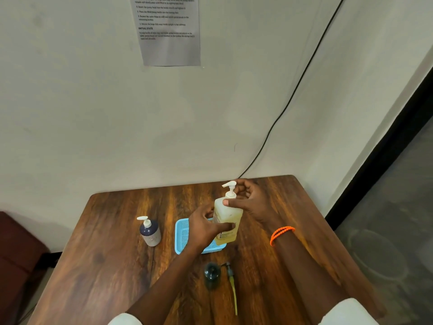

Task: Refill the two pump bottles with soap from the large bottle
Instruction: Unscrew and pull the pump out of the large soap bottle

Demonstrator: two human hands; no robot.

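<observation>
The large bottle point(228, 216) of yellowish soap, with a white pump head, stands near the middle of the wooden table point(112, 242). My left hand point(206, 227) grips its body from the left. My right hand point(251, 199) is closed around its neck and pump collar, thumb on the bottle's shoulder. A small dark pump bottle point(212, 275) stands open near the front. Its pump head with a yellow-wet tube point(232, 285) lies on the table beside it. A second pump bottle point(150, 232), dark and white with a white pump fitted, stands at the left.
A light blue mesh tray point(181, 235) lies behind my left hand, partly covered by it and the large bottle. A wall with a taped paper sheet point(169, 31) and a black cable point(293, 95) rises behind the table. Dark furniture point(16, 249) sits at the left.
</observation>
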